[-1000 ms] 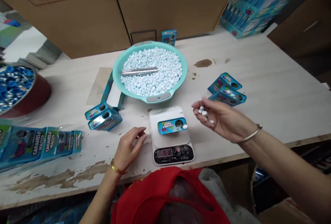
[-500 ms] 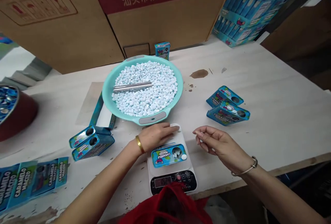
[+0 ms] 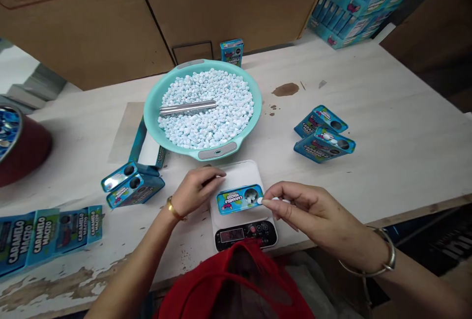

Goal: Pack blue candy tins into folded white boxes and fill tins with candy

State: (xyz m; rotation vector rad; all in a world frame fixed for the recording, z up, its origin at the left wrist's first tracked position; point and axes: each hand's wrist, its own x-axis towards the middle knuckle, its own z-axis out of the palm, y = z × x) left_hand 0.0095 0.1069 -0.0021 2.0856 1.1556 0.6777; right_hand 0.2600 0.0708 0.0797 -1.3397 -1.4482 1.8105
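A blue tin of candies lies on a white kitchen scale, its round opening at the right end showing white candies inside. My right hand pinches a few small white candies at the tin's right end. One white candy sits at the rim, by my fingertips. My left hand rests at the scale's left edge, fingers loosely bent and apart, holding nothing. Behind the scale stands a turquoise basin full of pale candies, with a metal scoop on top.
Two blue tins stand at the right, and two more at the left. Blue boxes lie front left beside a dark red pot. Large cartons line the back; stacked display boxes stand back right.
My right hand has moved left to the tin's opening, with candies between its fingers. My left hand has drawn back left off the scale's far part. The camera view has tilted down.
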